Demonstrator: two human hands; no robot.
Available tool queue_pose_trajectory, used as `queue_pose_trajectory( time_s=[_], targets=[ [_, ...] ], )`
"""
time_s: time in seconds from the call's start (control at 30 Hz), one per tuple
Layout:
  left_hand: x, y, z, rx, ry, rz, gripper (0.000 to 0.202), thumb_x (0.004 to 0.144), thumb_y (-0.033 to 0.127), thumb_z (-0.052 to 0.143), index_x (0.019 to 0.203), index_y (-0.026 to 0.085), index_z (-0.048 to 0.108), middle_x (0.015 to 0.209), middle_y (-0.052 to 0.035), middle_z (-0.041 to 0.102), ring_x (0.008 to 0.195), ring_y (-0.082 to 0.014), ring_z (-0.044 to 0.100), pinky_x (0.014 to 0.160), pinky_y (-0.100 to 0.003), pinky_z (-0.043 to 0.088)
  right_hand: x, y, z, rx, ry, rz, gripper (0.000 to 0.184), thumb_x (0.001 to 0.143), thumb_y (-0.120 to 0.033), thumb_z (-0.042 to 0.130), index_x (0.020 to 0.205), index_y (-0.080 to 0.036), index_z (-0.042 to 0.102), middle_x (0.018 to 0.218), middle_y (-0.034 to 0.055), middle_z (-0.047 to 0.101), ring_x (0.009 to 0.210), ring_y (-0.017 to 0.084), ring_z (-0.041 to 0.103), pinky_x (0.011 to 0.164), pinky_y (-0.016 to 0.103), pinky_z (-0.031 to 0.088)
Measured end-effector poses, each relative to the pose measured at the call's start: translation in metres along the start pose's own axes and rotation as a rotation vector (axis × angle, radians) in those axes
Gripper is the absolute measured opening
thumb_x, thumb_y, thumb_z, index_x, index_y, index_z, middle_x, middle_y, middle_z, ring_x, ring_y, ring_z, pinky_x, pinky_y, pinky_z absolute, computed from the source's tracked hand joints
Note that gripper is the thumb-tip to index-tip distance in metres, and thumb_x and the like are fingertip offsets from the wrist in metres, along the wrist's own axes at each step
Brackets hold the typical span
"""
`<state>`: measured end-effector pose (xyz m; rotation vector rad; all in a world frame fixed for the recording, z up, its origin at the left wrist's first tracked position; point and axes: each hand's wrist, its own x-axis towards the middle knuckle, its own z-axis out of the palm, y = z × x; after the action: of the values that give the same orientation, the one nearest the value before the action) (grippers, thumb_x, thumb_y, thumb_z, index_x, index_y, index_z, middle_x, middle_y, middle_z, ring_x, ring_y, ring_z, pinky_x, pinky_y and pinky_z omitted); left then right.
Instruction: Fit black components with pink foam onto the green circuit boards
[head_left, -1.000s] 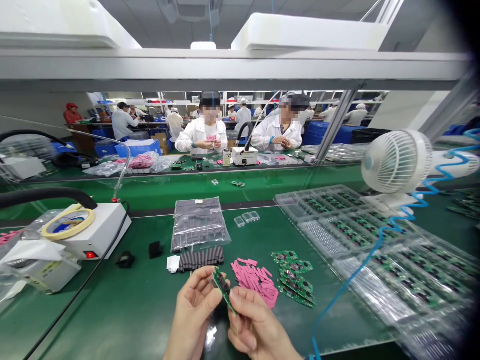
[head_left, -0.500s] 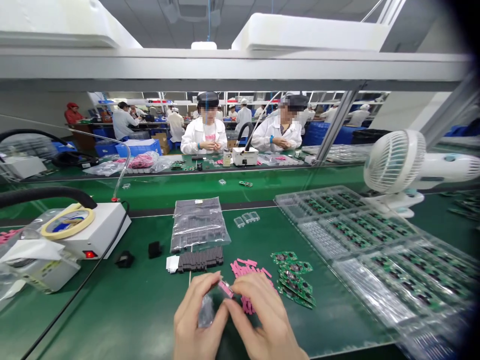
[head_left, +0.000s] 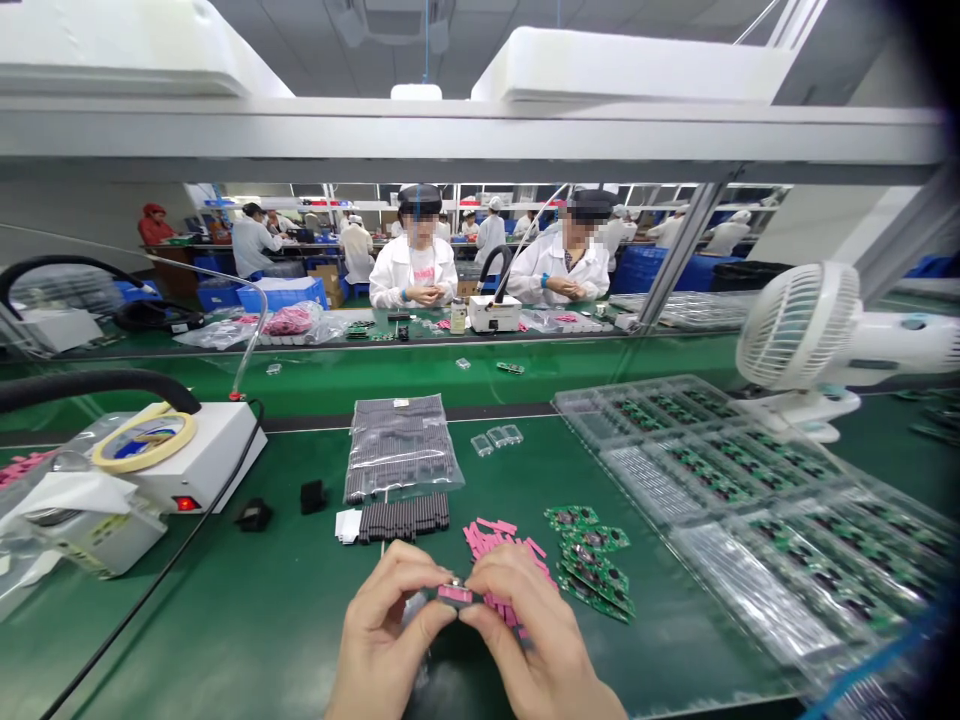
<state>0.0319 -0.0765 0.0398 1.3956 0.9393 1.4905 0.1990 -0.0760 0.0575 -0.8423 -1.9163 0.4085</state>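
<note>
My left hand [head_left: 382, 625] and my right hand [head_left: 525, 625] meet low in the middle of the view. Their fingertips pinch a small pink strip [head_left: 455, 594] from either side, with a small metallic part showing just above it. Right behind my right hand lies a loose pile of pink strips [head_left: 499, 540]. Green circuit boards [head_left: 592, 565] lie stacked and overlapping to its right. Farther left are a row of black strips [head_left: 403, 518] and a clear bag of black strips [head_left: 400, 447]. My fingers hide most of what they hold.
Clear trays of green boards [head_left: 750, 500] cover the bench's right side, beside a white fan [head_left: 799, 325]. A white machine with a tape roll [head_left: 196, 455] stands left. Co-workers in white coats [head_left: 414, 260] sit across a raised crossbar [head_left: 465, 135].
The green board held a second ago is gone from my hands. My hands now pinch the pink strip closer together, and the clear piece under my left hand is mostly out of sight.
</note>
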Motion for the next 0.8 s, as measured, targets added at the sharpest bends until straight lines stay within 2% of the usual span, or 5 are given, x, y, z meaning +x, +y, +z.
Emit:
queue_pose_trajectory(
  time_s=[0.1, 0.2, 0.4, 0.57, 0.8],
  targets=[
    [-0.001, -0.005, -0.001, -0.127, 0.010, -0.029, 0.005, 0.081, 0.021, 0.077, 0.084, 0.025, 0.077, 0.081, -0.0046, 0.063, 0.079, -0.0194, 0.062, 0.072, -0.027, 0.051, 0.004, 0.000, -0.003, 0.001, -0.056, 0.025, 0.004, 0.100, -0.021, 0.054, 0.102, -0.023, 0.056, 0.093, 0.0041, 0.064, 0.089, 0.020, 0.061, 0.084, 0.032, 0.050],
    [-0.002, -0.007, -0.002, -0.206, 0.026, -0.043, 0.005, 0.082, 0.022, 0.076, 0.085, 0.025, 0.074, 0.085, -0.0035, 0.061, 0.082, -0.0180, 0.061, 0.075, -0.026, 0.050, 0.008, -0.002, -0.008, -0.059, -0.115, -0.007, 0.007, 0.100, -0.016, 0.052, 0.102, -0.022, 0.056, 0.093, 0.0042, 0.063, 0.090, 0.021, 0.060, 0.089, 0.036, 0.048],
    [-0.002, -0.002, -0.005, -0.120, -0.048, 0.019, 0.010, 0.083, 0.022, 0.074, 0.092, 0.027, 0.077, 0.088, -0.0044, 0.059, 0.082, -0.0178, 0.061, 0.073, -0.024, 0.051, 0.012, -0.009, -0.016, -0.168, -0.209, -0.067, 0.015, 0.096, -0.007, 0.051, 0.104, -0.020, 0.055, 0.094, 0.0051, 0.063, 0.088, 0.022, 0.056, 0.089, 0.040, 0.046],
    [-0.002, -0.002, -0.007, -0.066, -0.024, 0.087, 0.009, 0.080, 0.018, 0.077, 0.084, 0.027, 0.077, 0.082, -0.0039, 0.062, 0.077, -0.0175, 0.062, 0.068, -0.024, 0.051, 0.010, -0.015, -0.011, -0.125, -0.190, -0.042, 0.019, 0.094, -0.002, 0.049, 0.101, -0.020, 0.053, 0.093, 0.0043, 0.062, 0.089, 0.021, 0.057, 0.092, 0.039, 0.046],
    [-0.009, -0.009, -0.010, 0.011, 0.012, 0.147, 0.011, 0.079, 0.016, 0.077, 0.085, 0.026, 0.076, 0.079, -0.0042, 0.065, 0.077, -0.0192, 0.061, 0.070, -0.026, 0.051, 0.005, -0.018, -0.002, -0.066, -0.134, -0.045, 0.021, 0.096, -0.001, 0.045, 0.103, -0.020, 0.053, 0.095, 0.0054, 0.062, 0.091, 0.021, 0.057, 0.088, 0.035, 0.047]
  ],
)
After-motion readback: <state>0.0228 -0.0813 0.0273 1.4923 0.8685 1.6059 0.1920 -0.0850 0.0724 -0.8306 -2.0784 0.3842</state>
